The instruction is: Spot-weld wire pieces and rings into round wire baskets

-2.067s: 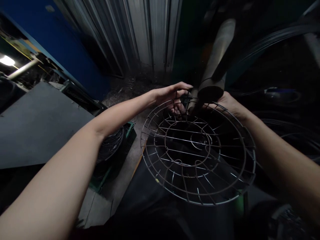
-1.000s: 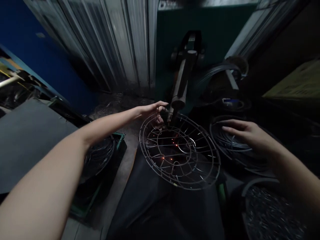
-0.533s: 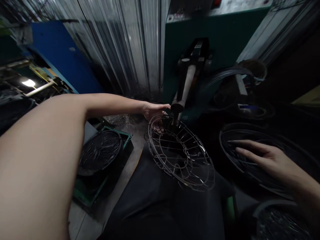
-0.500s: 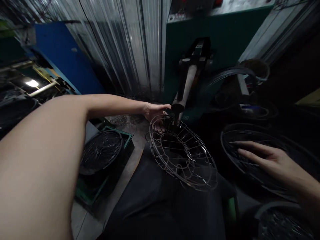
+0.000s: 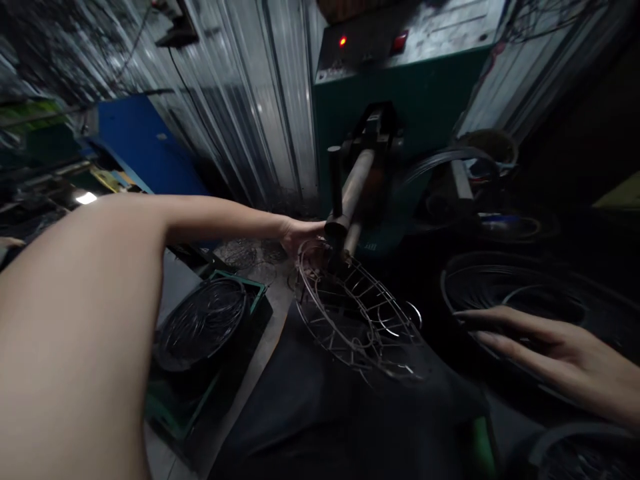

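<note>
My left hand (image 5: pixel 304 245) reaches across and is closed on the far-left rim of a round wire guard (image 5: pixel 373 333), built of rings and spokes like a fan guard. Its fingertips are partly hidden behind the wires. The guard is tilted above my dark-clothed lap, its far edge at the lower rod of a spot-welder-like machine arm (image 5: pixel 356 183). To the right, my right hand (image 5: pixel 555 347) hovers over a round dark container (image 5: pixel 447 287) with thin wire rings in it. Its thumb and fingers are stretched and apart, and I see nothing held between them.
The green machine body (image 5: pixel 400 100) with a lit red lamp (image 5: pixel 343 41) stands ahead. On the left, a green crate (image 5: pixel 257 288) bears a dark basket (image 5: pixel 205 320) of wire pieces. Another container (image 5: pixel 545 447) sits lower right. A blue panel (image 5: pixel 145 147) stands farther left.
The view has shifted, bringing the red lamp into sight. The wire guard has turned and tilts more steeply, with my left hand still on it. My right hand stays over the container, fingers apart.
</note>
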`<state>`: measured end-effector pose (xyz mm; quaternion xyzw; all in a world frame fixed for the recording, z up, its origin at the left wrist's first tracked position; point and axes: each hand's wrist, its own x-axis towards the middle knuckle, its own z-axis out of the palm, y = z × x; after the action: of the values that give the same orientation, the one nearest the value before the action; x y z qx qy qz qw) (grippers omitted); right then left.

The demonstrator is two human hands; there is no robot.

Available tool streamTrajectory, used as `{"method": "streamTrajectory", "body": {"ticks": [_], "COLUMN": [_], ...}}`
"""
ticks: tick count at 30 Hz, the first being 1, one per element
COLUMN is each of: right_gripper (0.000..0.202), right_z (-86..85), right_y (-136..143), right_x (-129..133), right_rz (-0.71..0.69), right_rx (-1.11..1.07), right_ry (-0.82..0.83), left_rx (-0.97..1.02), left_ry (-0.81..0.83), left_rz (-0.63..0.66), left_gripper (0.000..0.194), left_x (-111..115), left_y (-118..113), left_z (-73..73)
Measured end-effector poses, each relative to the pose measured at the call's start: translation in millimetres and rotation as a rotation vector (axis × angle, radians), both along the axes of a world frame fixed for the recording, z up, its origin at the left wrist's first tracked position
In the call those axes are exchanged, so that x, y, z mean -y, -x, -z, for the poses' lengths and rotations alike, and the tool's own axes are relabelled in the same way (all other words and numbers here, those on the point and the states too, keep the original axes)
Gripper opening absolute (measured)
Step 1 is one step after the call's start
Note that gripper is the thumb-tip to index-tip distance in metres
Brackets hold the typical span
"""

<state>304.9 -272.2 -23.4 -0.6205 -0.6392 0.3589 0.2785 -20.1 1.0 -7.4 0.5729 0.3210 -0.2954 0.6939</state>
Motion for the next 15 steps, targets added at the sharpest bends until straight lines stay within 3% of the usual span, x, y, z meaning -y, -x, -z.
{"method": "streamTrajectory", "body": {"ticks": [5,8,11,15], "right_gripper": [0.035,0.034,0.034,0.037], "right_z": [19.8,36.3,44.2,30.2], "right_y": [-8.7,-15.1,-12.1,11.5], "right_x": [-4.7,-7.4,-8.9,-13.6], "right_rz": [-0.091,-0.131,-0.163,-0.193], "right_rx": [0.042,0.059,0.058,0.062], "right_ry": [-0.076,-0.086,-0.093,-0.107], "left_rx": [0.003,0.016,0.035,0.053], "left_ry": [-0.027,-0.021,-0.038,-0.374], "left_rz": [0.070,0.044,-0.011,-0.002], "left_gripper": [0.100,0.091,0.075,0.059], "left_x": [-10.7,-2.4,12.8,27.8], "left_y": [13.1,16.7,21.0,29.7], "left_z": [-7.1,-12.6,-8.9,1.3]}}
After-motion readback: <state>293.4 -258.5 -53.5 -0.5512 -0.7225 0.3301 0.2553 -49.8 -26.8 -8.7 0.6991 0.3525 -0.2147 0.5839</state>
